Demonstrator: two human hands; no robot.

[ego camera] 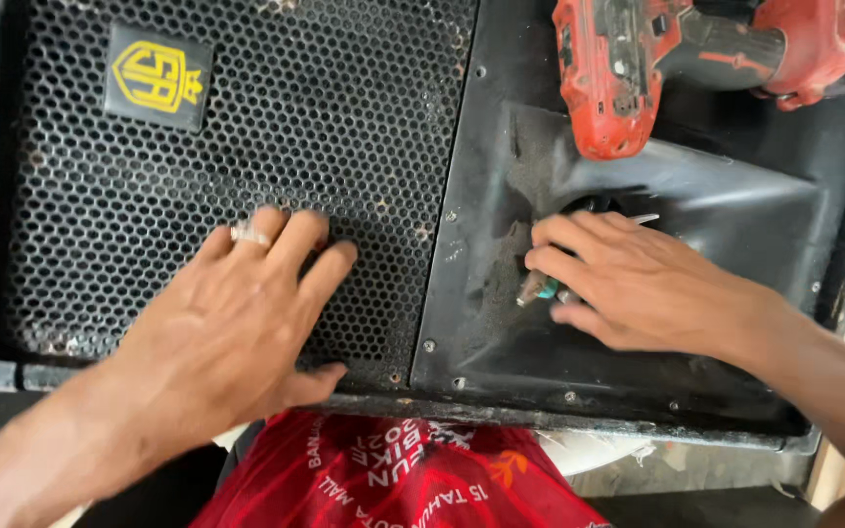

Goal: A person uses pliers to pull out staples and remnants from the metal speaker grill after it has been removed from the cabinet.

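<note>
On perforated metal grille (246, 127), left hand (237, 332)

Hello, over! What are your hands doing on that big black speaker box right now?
Left hand flat on the speaker's metal grille. Right hand in the black horn, pinching a small metal bit. Red cordless drill lying above, untouched.

I have one view only, from the camera worn on the head. It looks almost straight down and sits close over the work, so a black speaker cabinet (246, 147) lying on its back fills nearly the whole frame. Its far edge is cut off at the top. My forearms enter from the bottom corners, and my red shirt (393, 479) shows at bottom centre.
</note>
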